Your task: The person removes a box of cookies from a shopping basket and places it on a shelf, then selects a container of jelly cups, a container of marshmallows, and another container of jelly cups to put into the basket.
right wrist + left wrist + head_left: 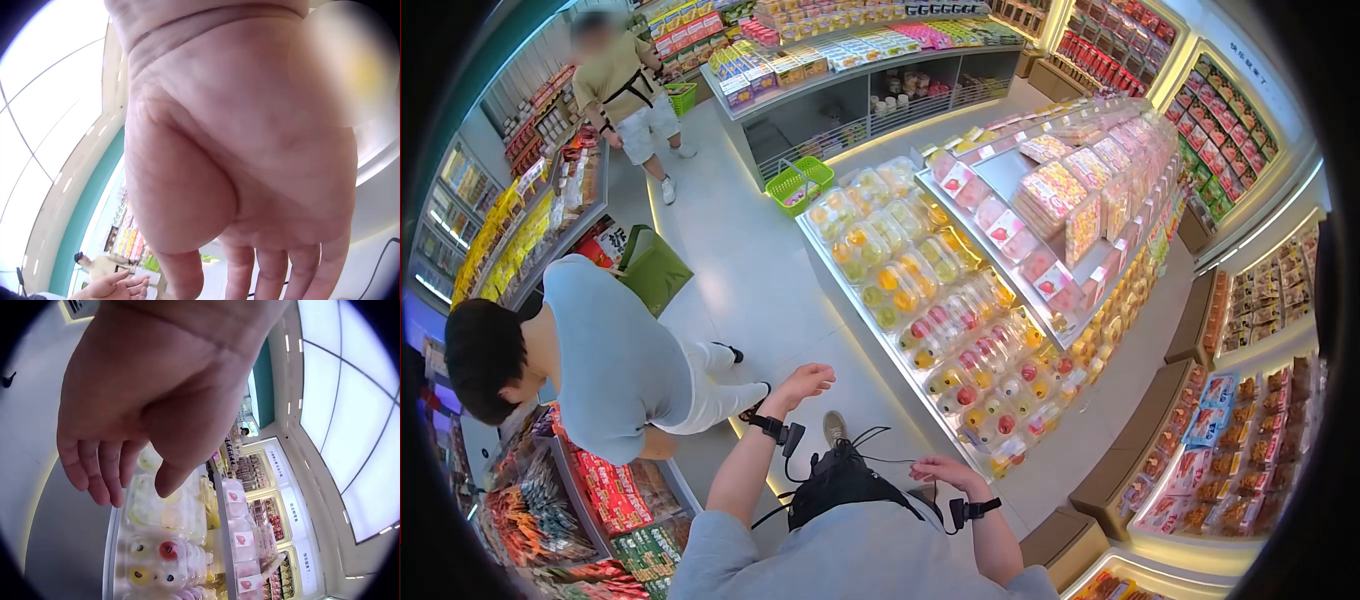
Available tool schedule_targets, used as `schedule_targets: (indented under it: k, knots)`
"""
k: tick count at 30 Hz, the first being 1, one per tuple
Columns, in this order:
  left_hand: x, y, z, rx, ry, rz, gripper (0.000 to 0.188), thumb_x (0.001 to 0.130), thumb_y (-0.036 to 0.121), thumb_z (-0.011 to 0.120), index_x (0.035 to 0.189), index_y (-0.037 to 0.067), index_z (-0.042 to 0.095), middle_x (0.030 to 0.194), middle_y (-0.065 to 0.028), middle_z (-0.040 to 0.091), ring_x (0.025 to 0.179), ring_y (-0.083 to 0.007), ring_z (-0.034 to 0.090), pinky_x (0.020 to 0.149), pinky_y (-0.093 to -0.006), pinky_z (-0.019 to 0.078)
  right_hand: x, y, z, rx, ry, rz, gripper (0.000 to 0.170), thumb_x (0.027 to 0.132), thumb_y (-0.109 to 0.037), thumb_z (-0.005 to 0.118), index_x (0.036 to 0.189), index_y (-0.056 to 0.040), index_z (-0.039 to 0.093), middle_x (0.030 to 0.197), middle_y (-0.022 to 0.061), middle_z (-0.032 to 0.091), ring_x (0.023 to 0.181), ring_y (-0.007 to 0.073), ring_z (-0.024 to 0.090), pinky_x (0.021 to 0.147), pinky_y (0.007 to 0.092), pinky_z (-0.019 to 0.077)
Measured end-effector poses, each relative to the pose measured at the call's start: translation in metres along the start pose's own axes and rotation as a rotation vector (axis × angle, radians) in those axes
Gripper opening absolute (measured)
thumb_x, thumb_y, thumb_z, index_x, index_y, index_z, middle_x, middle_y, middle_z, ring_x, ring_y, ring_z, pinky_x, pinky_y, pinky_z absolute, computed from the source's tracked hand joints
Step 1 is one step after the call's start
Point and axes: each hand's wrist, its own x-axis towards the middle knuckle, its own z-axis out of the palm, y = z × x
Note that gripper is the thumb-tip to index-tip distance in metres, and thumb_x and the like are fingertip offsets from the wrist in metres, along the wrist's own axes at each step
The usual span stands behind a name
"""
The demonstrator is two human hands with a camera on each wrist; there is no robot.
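My left hand (803, 385) is held out over the aisle floor, fingers loosely extended and holding nothing. The left wrist view shows its palm side (150, 394) large, with the display of clear fruit cups (165, 550) behind it. Lower and to the right, my right hand (948, 472) is also free, fingers relaxed, close to the near corner of that display. In the right wrist view the right palm (244, 156) fills the middle, its fingers hanging down with nothing between them. Nearest to both hands are the packed fruit cups (970, 365) on the lit island shelf.
A person in light clothes (615, 340) stands close on the left with a green bag (652, 270). Another person (625, 90) is farther up the aisle. A green basket (800, 184) stands at the island's far corner. Snack shelves (1230, 450) line the right wall.
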Motion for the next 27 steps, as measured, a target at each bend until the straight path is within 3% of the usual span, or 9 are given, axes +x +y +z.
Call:
schedule_targets:
  k: [3, 7, 10, 15, 19, 20, 24, 27]
  knots:
    - [0.016, -0.01, -0.051, -0.287, -0.093, -0.111, 0.047, 0.09, 0.035, 0.062, 0.126, 0.005, 0.056, 0.113, -0.0063, 0.063, 0.101, -0.0166, 0.06, 0.087, -0.0319, 0.0473, 0.069, -0.087, 0.039, -0.24, 0.127, -0.185, 0.04, 0.095, -0.033, 0.061, 0.124, -0.0062, 0.058, 0.108, 0.0048, 0.065, 0.1, 0.0138, 0.06, 0.089, 0.0284, 0.0469]
    - [0.048, -0.018, -0.12, -0.116, -0.022, -0.136, 0.044, 0.089, 0.036, 0.062, 0.121, 0.005, 0.058, 0.111, -0.0053, 0.064, 0.098, -0.0149, 0.06, 0.084, -0.031, 0.0473, 0.152, -0.178, 0.083, -0.234, 0.098, -0.286, 0.039, 0.094, -0.03, 0.063, 0.122, -0.0034, 0.058, 0.107, 0.0054, 0.065, 0.1, 0.0134, 0.06, 0.09, 0.0291, 0.0472]
    - [0.085, -0.023, -0.159, 0.016, 0.03, -0.167, 0.042, 0.088, 0.036, 0.062, 0.117, 0.005, 0.061, 0.105, -0.0053, 0.066, 0.095, -0.015, 0.061, 0.08, -0.0307, 0.0476, 0.191, -0.242, 0.099, -0.401, 0.04, -0.446, 0.036, 0.094, -0.027, 0.063, 0.118, -0.0002, 0.059, 0.109, 0.007, 0.065, 0.099, 0.0138, 0.061, 0.09, 0.0295, 0.048]
    - [0.153, -0.012, -0.211, 0.172, -0.04, -0.269, 0.043, 0.087, 0.035, 0.063, 0.116, 0.003, 0.063, 0.105, -0.0079, 0.067, 0.094, -0.0169, 0.063, 0.08, -0.0336, 0.0487, 0.251, -0.339, 0.096, -0.125, -0.106, -0.413, 0.03, 0.096, -0.019, 0.059, 0.121, -0.0016, 0.058, 0.11, 0.0071, 0.065, 0.103, 0.0134, 0.06, 0.092, 0.0291, 0.048]
    - [0.239, -0.019, -0.258, 0.272, -0.026, -0.137, 0.051, 0.084, 0.038, 0.066, 0.115, -0.003, 0.062, 0.1, -0.0141, 0.069, 0.086, -0.0206, 0.066, 0.077, -0.0348, 0.0518, 0.31, -0.408, 0.077, 0.009, -0.17, -0.372, 0.031, 0.097, -0.021, 0.058, 0.122, -0.0027, 0.058, 0.112, 0.0067, 0.064, 0.104, 0.0144, 0.06, 0.092, 0.0292, 0.0471]
    - [0.256, -0.013, -0.274, 0.234, -0.018, -0.061, 0.053, 0.082, 0.039, 0.067, 0.111, -0.005, 0.063, 0.097, -0.0174, 0.069, 0.083, -0.022, 0.066, 0.079, -0.0366, 0.0526, 0.325, -0.43, 0.072, 0.076, -0.19, -0.337, 0.032, 0.097, -0.023, 0.057, 0.122, -0.003, 0.058, 0.113, 0.0066, 0.064, 0.105, 0.0148, 0.06, 0.092, 0.0291, 0.0468]
    - [0.299, 0.039, -0.344, 0.501, 0.036, -0.071, 0.053, 0.081, 0.037, 0.068, 0.115, -0.003, 0.062, 0.097, -0.019, 0.069, 0.087, -0.0273, 0.067, 0.081, -0.0368, 0.0525, 0.376, -0.512, 0.06, 0.071, -0.22, -0.401, 0.034, 0.098, -0.025, 0.056, 0.124, -0.0037, 0.056, 0.116, 0.0066, 0.062, 0.106, 0.0148, 0.06, 0.091, 0.0293, 0.0465]
    - [0.324, 0.093, -0.386, 0.488, 0.095, -0.132, 0.051, 0.082, 0.036, 0.067, 0.116, -0.002, 0.062, 0.099, -0.0186, 0.069, 0.09, -0.0283, 0.067, 0.084, -0.0373, 0.0519, 0.406, -0.562, 0.047, 0.07, -0.213, -0.425, 0.034, 0.098, -0.025, 0.055, 0.124, -0.0037, 0.056, 0.115, 0.0064, 0.063, 0.106, 0.015, 0.06, 0.091, 0.0293, 0.0465]
